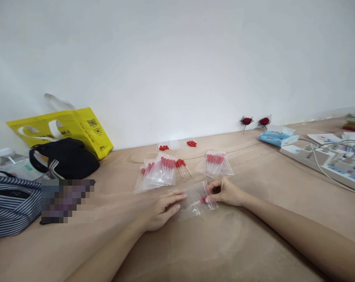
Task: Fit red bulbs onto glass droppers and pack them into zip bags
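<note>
A clear zip bag (191,209) with a red-lined opening lies flat on the table before me, its opening to the right. At that opening my right hand (226,192) is closed, the thumb against the red tip of a thin stick (203,199) that shows within the bag. My left hand (164,209) rests at the bag's left end with fingers stretched out. Just beyond lie several loose red-tipped wooden sticks (183,169). To their left is an overlapping pile of filled zip bags (162,172), and to their right more filled bags (215,164).
Small red pieces (164,148) lie on a plastic bag near the wall. A yellow bag (77,129), black cloth item (68,158), bottle (14,162) and striped pouch (15,203) crowd the left. Rightward are a tissue pack (277,138), two dark red flowers (264,121) and a power strip (327,162).
</note>
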Tool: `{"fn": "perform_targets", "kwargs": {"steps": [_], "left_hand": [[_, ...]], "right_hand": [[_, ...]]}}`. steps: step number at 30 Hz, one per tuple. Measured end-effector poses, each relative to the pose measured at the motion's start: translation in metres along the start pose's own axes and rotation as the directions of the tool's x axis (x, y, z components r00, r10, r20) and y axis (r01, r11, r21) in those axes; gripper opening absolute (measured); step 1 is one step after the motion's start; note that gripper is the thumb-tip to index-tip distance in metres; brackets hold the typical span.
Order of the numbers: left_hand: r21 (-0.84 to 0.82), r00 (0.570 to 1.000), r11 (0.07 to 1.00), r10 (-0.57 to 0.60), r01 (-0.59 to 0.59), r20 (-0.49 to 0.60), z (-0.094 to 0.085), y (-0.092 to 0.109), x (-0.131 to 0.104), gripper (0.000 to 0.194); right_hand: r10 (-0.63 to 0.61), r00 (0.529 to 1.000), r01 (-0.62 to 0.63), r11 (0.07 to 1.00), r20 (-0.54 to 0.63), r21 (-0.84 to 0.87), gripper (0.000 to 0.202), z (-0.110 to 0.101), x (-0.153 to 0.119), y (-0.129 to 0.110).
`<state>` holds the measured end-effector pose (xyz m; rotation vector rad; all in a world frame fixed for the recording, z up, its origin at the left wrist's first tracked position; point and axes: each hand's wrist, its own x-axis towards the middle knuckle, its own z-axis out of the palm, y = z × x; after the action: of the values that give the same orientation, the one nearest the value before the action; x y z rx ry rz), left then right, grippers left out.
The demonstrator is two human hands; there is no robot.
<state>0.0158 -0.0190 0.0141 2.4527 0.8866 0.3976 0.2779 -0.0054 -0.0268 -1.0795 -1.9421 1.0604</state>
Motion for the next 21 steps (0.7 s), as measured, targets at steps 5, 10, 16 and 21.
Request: {"fn": "perform_targets", "kwargs": {"steps": [5,10,16,21], "left_hand": [[-0.011,1.000,1.000,0.020,-0.020,0.014,0.000,0.000,-0.004,0.031],[0.004,1.000,1.000,0.012,-0.012,0.001,0.004,-0.001,-0.001,0.032],[0.003,1.000,1.000,0.021,-0.021,-0.017,0.006,-0.004,-0.001,0.032],[0.023,1.000,1.000,0.020,-0.020,-0.006,0.008,-0.006,-0.001,0.033]], "right_hand": [[0.023,0.998,-0.023,1.000,-0.060,-0.002,0.036,0.000,-0.003,0.003],[0.000,0.998,-0.002,1.000,-0.068,-0.022,0.030,0.002,-0.003,0.004],[-0.047,0.990,0.027,0.988,-0.132,-0.151,0.031,0.010,-0.004,-0.004],[-0.122,0.992,0.127,0.976,0.038,-0.176,0.026,0.003,-0.007,-0.007]]}}
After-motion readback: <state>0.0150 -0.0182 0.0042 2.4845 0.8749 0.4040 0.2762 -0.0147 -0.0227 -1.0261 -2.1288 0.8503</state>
